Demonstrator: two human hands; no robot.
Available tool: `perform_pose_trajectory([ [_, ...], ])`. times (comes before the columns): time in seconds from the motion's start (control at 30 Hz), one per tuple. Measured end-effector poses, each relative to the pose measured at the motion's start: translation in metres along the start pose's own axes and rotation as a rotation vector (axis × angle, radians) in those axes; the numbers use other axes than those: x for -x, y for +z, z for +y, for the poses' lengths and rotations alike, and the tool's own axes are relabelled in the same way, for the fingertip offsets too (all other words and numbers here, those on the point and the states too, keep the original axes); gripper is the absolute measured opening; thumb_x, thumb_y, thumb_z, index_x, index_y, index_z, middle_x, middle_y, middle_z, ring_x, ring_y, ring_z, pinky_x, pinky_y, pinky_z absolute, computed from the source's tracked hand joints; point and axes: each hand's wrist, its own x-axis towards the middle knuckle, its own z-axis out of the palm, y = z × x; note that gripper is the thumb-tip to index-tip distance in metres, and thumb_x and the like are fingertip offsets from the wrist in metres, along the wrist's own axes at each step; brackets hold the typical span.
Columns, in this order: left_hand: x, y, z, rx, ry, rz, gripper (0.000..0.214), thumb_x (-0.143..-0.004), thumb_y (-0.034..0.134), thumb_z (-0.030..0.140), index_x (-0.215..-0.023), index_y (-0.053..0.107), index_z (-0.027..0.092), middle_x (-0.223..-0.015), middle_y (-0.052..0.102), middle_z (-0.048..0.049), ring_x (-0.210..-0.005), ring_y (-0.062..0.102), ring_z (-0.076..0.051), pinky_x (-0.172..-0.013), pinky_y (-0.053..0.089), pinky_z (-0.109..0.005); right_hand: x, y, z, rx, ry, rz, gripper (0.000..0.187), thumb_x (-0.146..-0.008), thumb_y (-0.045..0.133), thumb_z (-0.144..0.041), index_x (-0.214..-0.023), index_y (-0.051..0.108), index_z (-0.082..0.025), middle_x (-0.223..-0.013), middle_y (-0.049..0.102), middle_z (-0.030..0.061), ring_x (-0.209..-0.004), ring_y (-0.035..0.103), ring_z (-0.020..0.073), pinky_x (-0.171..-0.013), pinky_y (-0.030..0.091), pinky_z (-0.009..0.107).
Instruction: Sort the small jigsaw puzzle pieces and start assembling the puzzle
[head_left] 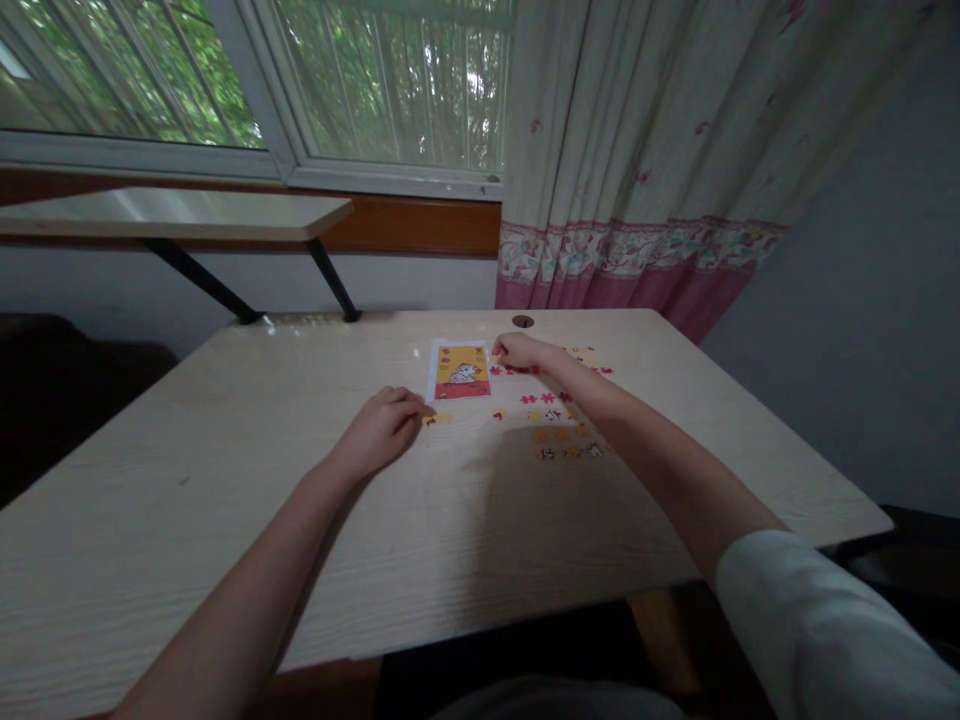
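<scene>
My left hand (386,425) rests on the table with its fingers curled together. Its fingertips press on the left end of a short row of joined yellow jigsaw puzzle pieces (442,418). Farther off, my right hand (519,350) is closed in a pinch beside the reference picture's right edge; a small puzzle piece seems to be at its fingertips, mostly hidden. The picture (461,372) shows a white animal on yellow above a red band. Loose red pieces (547,398) lie below my right hand, with one red-and-yellow piece (499,414) apart to their left.
Several rows of yellow and patterned pieces (562,434) lie right of centre, partly behind my right forearm. The light wooden table (225,480) has a round cable hole (523,321) at the back. A raised shelf (172,212) stands back left; a curtain (615,200) hangs behind.
</scene>
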Motion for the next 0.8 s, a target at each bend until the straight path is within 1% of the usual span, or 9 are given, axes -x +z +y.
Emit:
perform_pose_trajectory([
  [0.2,0.000,0.002,-0.001,0.006,0.014,0.034,0.028,-0.083,0.044,0.016,-0.092,0.070,0.018,-0.086,0.064,-0.0089,-0.082,0.055,-0.022,-0.076,0.045,-0.038,-0.004,0.005,0.005,-0.037,-0.042,0.083,0.026,-0.074,0.058,-0.006,-0.098,0.066,-0.010,-0.097,0.069,0.0115,-0.083,0.060,0.0168,-0.068,0.039,0.023],
  [0.27,0.000,0.002,-0.002,0.005,0.009,0.037,0.027,-0.082,0.045,0.016,-0.092,0.070,0.018,-0.087,0.064,-0.0088,-0.083,0.055,-0.022,-0.076,0.045,-0.038,-0.001,0.007,0.006,-0.055,-0.053,0.120,0.026,-0.076,0.055,-0.007,-0.100,0.065,-0.010,-0.094,0.068,0.0099,-0.080,0.059,0.0152,-0.067,0.039,0.022],
  [0.33,0.000,0.001,-0.001,0.020,-0.004,0.045,0.027,-0.082,0.046,0.016,-0.093,0.070,0.019,-0.087,0.065,-0.0083,-0.083,0.055,-0.022,-0.076,0.045,-0.038,0.005,0.008,0.006,-0.137,-0.086,0.186,0.029,-0.078,0.051,-0.008,-0.105,0.063,-0.012,-0.090,0.068,0.0075,-0.075,0.057,0.0132,-0.066,0.039,0.022],
  [0.4,-0.001,0.000,0.002,0.047,-0.021,0.057,0.026,-0.081,0.046,0.016,-0.092,0.070,0.019,-0.086,0.065,-0.0079,-0.083,0.056,-0.022,-0.076,0.045,-0.038,0.017,0.011,0.003,-0.296,-0.152,0.282,0.030,-0.079,0.049,-0.010,-0.106,0.062,-0.014,-0.086,0.067,0.0051,-0.072,0.056,0.0119,-0.066,0.039,0.022],
  [0.47,-0.002,-0.001,0.009,0.085,-0.035,0.073,0.026,-0.081,0.047,0.017,-0.092,0.070,0.019,-0.085,0.066,-0.0074,-0.083,0.056,-0.022,-0.076,0.045,-0.037,0.032,0.017,-0.003,-0.499,-0.212,0.379,0.026,-0.078,0.051,-0.013,-0.100,0.064,-0.015,-0.082,0.065,0.0033,-0.070,0.055,0.0115,-0.066,0.039,0.023],
  [0.53,-0.005,0.000,0.019,0.133,-0.042,0.099,0.025,-0.082,0.047,0.017,-0.092,0.070,0.020,-0.085,0.067,-0.0066,-0.082,0.057,-0.021,-0.075,0.046,-0.036,0.050,0.025,-0.011,-0.703,-0.225,0.430,0.021,-0.075,0.055,-0.017,-0.094,0.064,-0.016,-0.077,0.063,0.0016,-0.069,0.054,0.0110,-0.065,0.040,0.023],
  [0.6,-0.007,0.003,0.031,0.185,-0.039,0.127,0.023,-0.084,0.047,0.019,-0.092,0.069,0.020,-0.085,0.067,-0.0061,-0.082,0.058,-0.020,-0.073,0.047,-0.034,0.067,0.035,-0.021,-0.904,-0.213,0.415,0.019,-0.072,0.060,-0.022,-0.089,0.062,-0.015,-0.072,0.060,0.0000,-0.065,0.053,0.0103,-0.063,0.041,0.024],
  [0.67,-0.009,0.008,0.043,0.232,-0.045,0.150,0.018,-0.085,0.051,0.024,-0.092,0.068,0.020,-0.085,0.067,-0.0060,-0.080,0.059,-0.019,-0.072,0.047,-0.033,0.082,0.045,-0.031,-1.057,-0.192,0.380,0.023,-0.068,0.066,-0.029,-0.086,0.060,-0.015,-0.067,0.058,-0.0016,-0.060,0.052,0.0094,-0.060,0.041,0.024],
  [0.8,-0.010,0.018,0.061,0.228,-0.013,0.239,0.022,-0.079,0.064,0.030,-0.098,0.064,0.019,-0.087,0.066,-0.0065,-0.081,0.059,-0.019,-0.072,0.048,-0.033,0.098,0.059,-0.046,-1.248,-0.113,0.353,0.032,-0.061,0.073,-0.038,-0.080,0.057,-0.018,-0.063,0.057,-0.0041,-0.054,0.049,0.0076,-0.056,0.039,0.023],
])
